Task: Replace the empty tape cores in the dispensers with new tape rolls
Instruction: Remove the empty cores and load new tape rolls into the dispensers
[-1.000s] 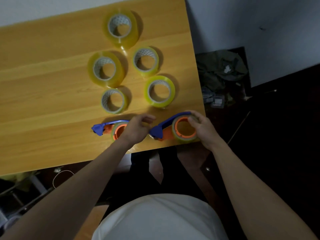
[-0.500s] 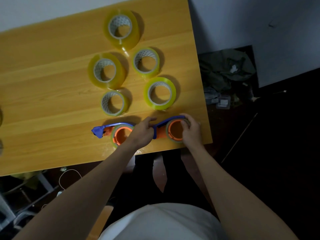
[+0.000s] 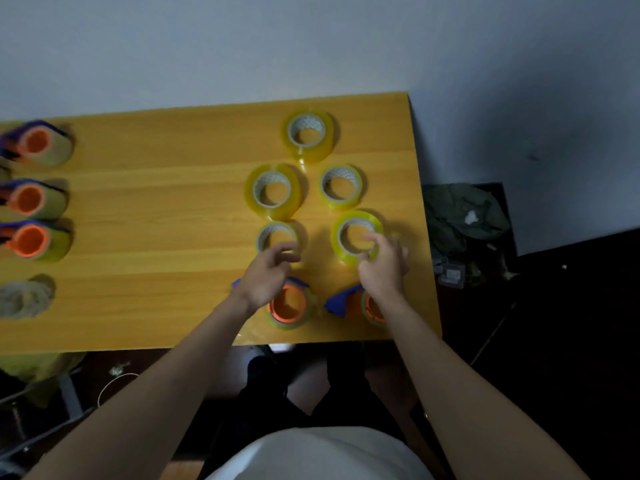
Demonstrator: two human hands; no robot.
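Two blue-and-orange tape dispensers lie near the table's front edge, the left dispenser [image 3: 288, 305] and the right dispenser [image 3: 344, 300]. Several tape rolls lie flat behind them. My left hand [image 3: 266, 273] hovers over the left dispenser with loosely curled fingers, just short of a small clear roll [image 3: 260, 237], and holds nothing. My right hand [image 3: 382, 266] reaches over the right dispenser. Its index finger is inside the yellow-green roll [image 3: 341, 225] and its thumb is at the roll's near outer wall. The hands are blurred.
Farther back lie three thicker rolls: [image 3: 307, 133], [image 3: 273, 190], [image 3: 341, 185]. Three more dispensers [image 3: 33, 199] and a wad of used tape [image 3: 24, 299] sit at the left edge of the wooden table [image 3: 156, 299]. Dark clutter lies on the floor to the right.
Both hands have left the two dispensers and moved forward to the rolls. The view has swung up and left, and the left-edge dispensers have come into view.
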